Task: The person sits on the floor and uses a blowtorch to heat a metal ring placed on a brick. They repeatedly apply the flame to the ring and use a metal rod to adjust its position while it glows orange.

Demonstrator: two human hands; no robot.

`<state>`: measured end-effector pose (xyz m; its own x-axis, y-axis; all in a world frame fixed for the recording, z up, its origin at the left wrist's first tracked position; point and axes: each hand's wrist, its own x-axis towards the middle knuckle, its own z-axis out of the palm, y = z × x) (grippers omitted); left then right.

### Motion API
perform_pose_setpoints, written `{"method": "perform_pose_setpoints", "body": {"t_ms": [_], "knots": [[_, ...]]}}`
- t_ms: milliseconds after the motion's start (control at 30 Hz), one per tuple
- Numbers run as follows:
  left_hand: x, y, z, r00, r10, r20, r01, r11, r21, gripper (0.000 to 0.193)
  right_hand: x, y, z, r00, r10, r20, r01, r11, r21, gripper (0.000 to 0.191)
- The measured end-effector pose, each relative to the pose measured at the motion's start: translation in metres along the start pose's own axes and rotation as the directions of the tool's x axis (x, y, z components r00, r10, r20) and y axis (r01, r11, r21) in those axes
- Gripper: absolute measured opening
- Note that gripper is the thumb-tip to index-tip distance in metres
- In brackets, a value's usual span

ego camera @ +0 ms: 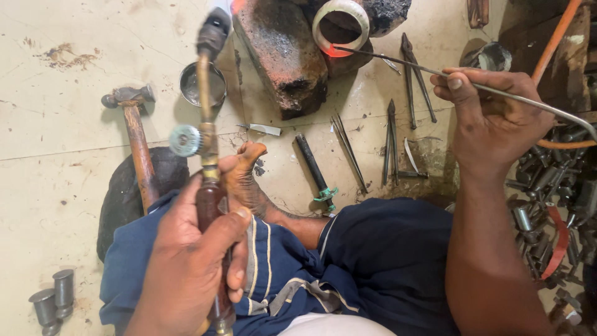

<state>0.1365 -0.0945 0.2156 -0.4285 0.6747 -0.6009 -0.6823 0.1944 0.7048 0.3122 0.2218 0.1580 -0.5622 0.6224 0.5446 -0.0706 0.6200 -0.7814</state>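
Note:
My left hand [193, 261] grips the dark wooden handle of a brass gas torch [205, 93] that points away from me toward a charred brick [280, 56]. A small green valve knob [185, 140] sits on the torch stem. My right hand [491, 121] holds a thin bent metal rod [398, 62]; its tip touches a white metal bangle [341, 25] that glows red at its near edge and rests on a blackened block. I sit cross-legged in dark blue cloth, one bare foot [245, 171] forward.
A ball-peen hammer [137, 137] leans on a black rounded block at left. A small metal bowl [199, 84] stands near it. Tongs and pliers [398, 137] lie ahead on the pale floor. Several steel dies [547, 193] pile up at right, two cylinders [56, 302] at lower left.

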Motion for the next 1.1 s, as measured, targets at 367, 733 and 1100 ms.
{"method": "perform_pose_setpoints", "body": {"t_ms": [367,733,1100], "knots": [[0.008,-0.011,0.019,0.926,-0.369,0.085,0.33,0.896,0.296,0.061,0.001,0.001,-0.002,0.999,-0.037,0.035,0.038,0.999,-0.039,0.007],[0.013,-0.014,0.027,0.922,-0.384,0.047,0.349,0.878,0.328,0.062,0.001,0.003,-0.005,0.995,-0.067,0.071,0.073,0.995,-0.074,0.007],[0.012,-0.012,0.025,0.926,-0.371,0.076,0.331,0.89,0.315,0.06,0.002,0.0,-0.005,0.995,-0.07,0.072,0.076,0.994,-0.084,0.007]]}}
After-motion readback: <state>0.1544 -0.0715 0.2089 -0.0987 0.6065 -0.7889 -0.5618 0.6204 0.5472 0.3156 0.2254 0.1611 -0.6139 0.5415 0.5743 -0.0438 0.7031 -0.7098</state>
